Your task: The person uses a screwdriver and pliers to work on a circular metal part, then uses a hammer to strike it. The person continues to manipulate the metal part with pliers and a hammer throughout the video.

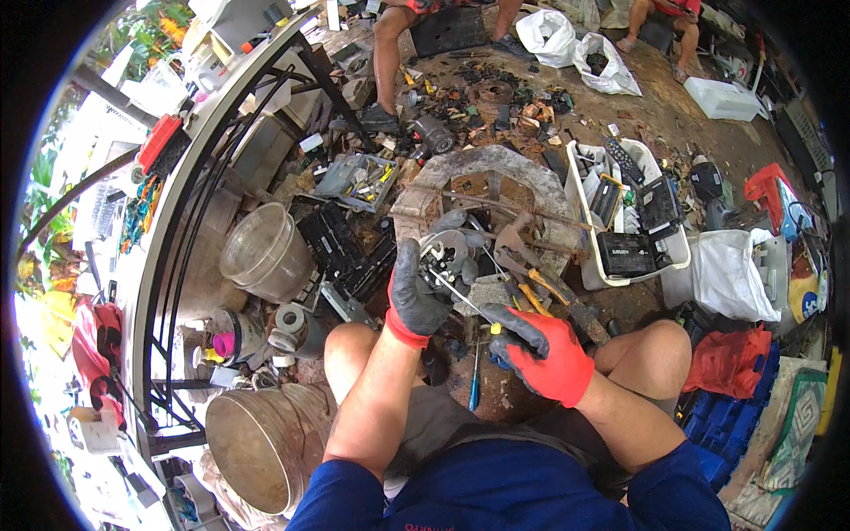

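Note:
My left hand (413, 301), in a red and black glove, is closed on a grey rounded part (453, 248) with small white and dark pieces in it. The part is held above the cluttered ground between my knees. In the red and black glove of my right hand (551, 352) is a screwdriver (457, 290). Its thin metal shaft points up and left, with the tip at the grey part; whether it touches cannot be told. A bit of yellow handle shows by the fingers. Just beyond lie a rusty hammer (512, 244) and orange-handled pliers (551, 285).
A blue-handled screwdriver (475, 379) stands below my hands. To the right is a white bin (580, 232) of electronics; to the left, a clear bucket (266, 252), a large dirty bucket (257, 451) and a metal-framed table (168, 221). Two other people sit at the far side near scrap (496, 93).

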`<control>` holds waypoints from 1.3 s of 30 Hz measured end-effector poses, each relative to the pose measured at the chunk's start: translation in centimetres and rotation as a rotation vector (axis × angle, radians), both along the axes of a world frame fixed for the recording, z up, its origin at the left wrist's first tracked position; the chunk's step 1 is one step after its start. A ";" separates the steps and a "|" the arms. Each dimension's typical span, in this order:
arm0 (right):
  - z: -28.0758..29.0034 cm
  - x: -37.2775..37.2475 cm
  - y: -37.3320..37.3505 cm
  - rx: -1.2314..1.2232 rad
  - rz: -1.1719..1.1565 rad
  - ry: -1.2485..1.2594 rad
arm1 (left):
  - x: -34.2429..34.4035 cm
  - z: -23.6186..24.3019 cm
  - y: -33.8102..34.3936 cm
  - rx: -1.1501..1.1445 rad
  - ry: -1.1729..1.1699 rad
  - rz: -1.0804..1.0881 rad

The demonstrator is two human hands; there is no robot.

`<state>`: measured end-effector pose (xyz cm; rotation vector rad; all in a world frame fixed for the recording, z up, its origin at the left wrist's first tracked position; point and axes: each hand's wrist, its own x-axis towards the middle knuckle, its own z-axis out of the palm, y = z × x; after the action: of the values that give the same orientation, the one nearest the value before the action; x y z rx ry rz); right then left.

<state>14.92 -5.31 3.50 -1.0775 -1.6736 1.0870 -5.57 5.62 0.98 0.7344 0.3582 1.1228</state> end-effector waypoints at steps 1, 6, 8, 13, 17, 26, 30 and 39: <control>-0.1 0.0 0.0 -0.003 0.002 0.009 | 0.0 0.0 0.0 -0.001 -0.004 -0.006; -0.6 0.1 -0.2 -0.043 0.019 0.057 | 0.2 0.2 -0.2 -0.049 -0.052 -0.023; -0.5 0.2 -0.2 -0.079 0.024 0.081 | 0.3 0.2 -0.3 -0.087 -0.051 0.015; -0.3 0.5 -0.2 -0.120 0.040 0.054 | 0.6 0.7 -0.4 -0.010 0.053 0.079; 0.4 0.7 0.0 -0.169 0.052 0.050 | 0.4 0.2 -0.3 0.004 0.093 0.069; 1.0 0.8 -0.1 -0.324 0.088 0.100 | 0.7 0.5 -0.4 0.056 0.183 0.118; 1.6 1.3 0.1 -0.463 0.093 0.234 | 0.1 0.1 -0.2 0.169 0.373 0.150; 0.3 1.8 0.7 -0.883 0.090 0.523 | 0.2 -1.1 0.1 0.163 0.473 0.124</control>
<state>16.69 -4.63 3.77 -1.0852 -0.8116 2.0513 -5.35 5.73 -0.11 1.1379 0.7249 1.0962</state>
